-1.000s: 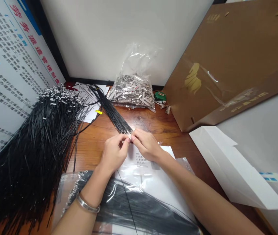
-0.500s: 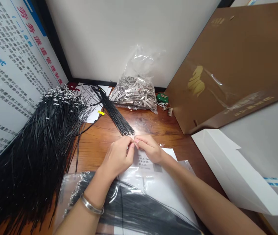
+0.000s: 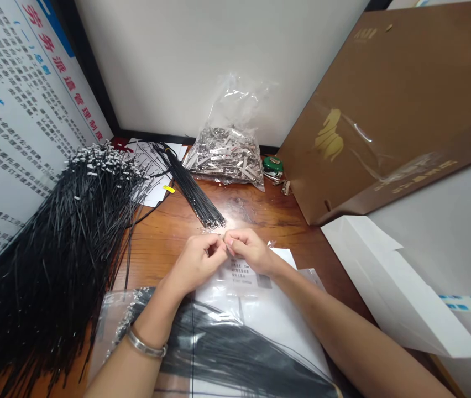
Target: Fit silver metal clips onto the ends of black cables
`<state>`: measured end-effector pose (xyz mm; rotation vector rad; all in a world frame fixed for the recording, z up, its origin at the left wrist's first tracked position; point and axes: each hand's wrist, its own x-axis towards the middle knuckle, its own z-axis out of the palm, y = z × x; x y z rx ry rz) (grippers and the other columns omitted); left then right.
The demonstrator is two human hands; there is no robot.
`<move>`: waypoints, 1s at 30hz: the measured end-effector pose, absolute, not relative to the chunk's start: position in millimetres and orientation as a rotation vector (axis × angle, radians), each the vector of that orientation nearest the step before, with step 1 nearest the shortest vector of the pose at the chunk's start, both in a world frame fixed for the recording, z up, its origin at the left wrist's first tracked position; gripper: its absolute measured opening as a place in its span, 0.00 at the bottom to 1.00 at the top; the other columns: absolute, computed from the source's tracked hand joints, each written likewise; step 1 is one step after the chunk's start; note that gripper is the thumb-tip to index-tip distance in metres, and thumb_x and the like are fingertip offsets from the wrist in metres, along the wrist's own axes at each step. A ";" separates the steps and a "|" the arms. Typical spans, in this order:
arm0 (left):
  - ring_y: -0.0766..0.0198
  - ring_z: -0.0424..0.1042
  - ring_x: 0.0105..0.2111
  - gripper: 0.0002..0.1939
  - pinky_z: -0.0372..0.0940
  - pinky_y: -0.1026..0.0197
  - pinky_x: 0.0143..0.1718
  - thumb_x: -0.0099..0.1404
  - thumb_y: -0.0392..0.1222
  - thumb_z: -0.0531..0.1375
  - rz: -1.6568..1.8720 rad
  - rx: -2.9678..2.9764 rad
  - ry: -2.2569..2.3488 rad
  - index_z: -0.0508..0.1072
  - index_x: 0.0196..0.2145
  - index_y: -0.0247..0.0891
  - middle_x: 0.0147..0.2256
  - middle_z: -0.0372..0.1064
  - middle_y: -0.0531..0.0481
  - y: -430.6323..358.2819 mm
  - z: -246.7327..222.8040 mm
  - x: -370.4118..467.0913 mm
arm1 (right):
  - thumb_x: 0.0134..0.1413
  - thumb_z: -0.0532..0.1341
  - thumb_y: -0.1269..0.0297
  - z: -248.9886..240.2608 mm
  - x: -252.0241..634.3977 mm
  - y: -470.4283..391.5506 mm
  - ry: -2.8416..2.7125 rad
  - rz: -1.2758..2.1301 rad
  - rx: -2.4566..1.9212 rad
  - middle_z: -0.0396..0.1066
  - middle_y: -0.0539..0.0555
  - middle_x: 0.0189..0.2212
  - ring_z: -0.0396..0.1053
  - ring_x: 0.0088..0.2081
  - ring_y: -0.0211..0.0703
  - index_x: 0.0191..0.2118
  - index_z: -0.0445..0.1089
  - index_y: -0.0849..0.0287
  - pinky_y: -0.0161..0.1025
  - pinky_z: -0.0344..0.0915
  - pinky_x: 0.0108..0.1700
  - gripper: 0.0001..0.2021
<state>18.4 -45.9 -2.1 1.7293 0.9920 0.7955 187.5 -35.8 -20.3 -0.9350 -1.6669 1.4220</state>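
My left hand [image 3: 198,262], with a metal bangle on its wrist, is closed in a pinch. From under it a thin black wire [image 3: 193,345] hangs down toward me. My right hand [image 3: 250,253] is pinched too, its fingertips meeting those of the left; whatever lies between them is too small to make out. Just beyond the fingertips, a bundle of black wires [image 3: 196,193] with shiny ends lies on the wooden table [image 3: 158,243]. Beneath my forearms is a clear plastic bag of black wires [image 3: 235,345], partly over white paper with print.
At the left rises a big heap of black wires [image 3: 65,254] with white tips. A clear bag of metal clips [image 3: 227,157] stands by the back wall, beside a green tape measure [image 3: 272,166]. A brown box [image 3: 385,110] and a white carton [image 3: 401,293] border the right.
My hands stay pinched together at nearly the same spot, the left turned slightly with its thumb higher. The hanging wire has shifted left. The whole view has moved a little.
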 end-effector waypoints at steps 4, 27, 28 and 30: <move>0.69 0.56 0.22 0.11 0.51 0.65 0.26 0.60 0.41 0.54 0.758 1.608 0.974 0.67 0.23 0.35 0.21 0.60 0.55 -45.0 -1.2 17.3 | 0.55 0.55 0.58 -19.4 187.6 -35.9 -1.629 1.479 -0.891 0.47 0.42 0.14 0.43 0.18 0.31 0.19 0.58 0.57 0.35 0.42 0.22 0.17; 0.69 0.59 0.21 0.12 0.53 0.65 0.25 0.57 0.41 0.54 0.709 1.570 0.979 0.70 0.21 0.34 0.19 0.62 0.53 -43.2 3.1 18.8 | 0.58 0.56 0.47 -16.4 186.8 -35.7 -1.647 1.452 -0.846 0.49 0.44 0.15 0.45 0.19 0.31 0.17 0.55 0.58 0.35 0.44 0.22 0.25; 0.69 0.59 0.21 0.12 0.53 0.65 0.24 0.57 0.41 0.54 0.706 1.566 0.974 0.70 0.21 0.33 0.19 0.63 0.53 -43.0 3.0 18.9 | 0.58 0.56 0.47 -16.7 186.8 -35.6 -1.640 1.463 -0.851 0.50 0.44 0.15 0.46 0.19 0.31 0.17 0.55 0.58 0.35 0.43 0.22 0.25; 0.69 0.59 0.21 0.12 0.54 0.65 0.24 0.58 0.41 0.54 0.703 1.553 0.970 0.70 0.21 0.33 0.19 0.63 0.53 -42.8 2.9 19.0 | 0.57 0.56 0.47 -17.2 186.8 -35.1 -1.613 1.492 -0.866 0.51 0.44 0.15 0.46 0.19 0.31 0.17 0.55 0.58 0.35 0.43 0.22 0.25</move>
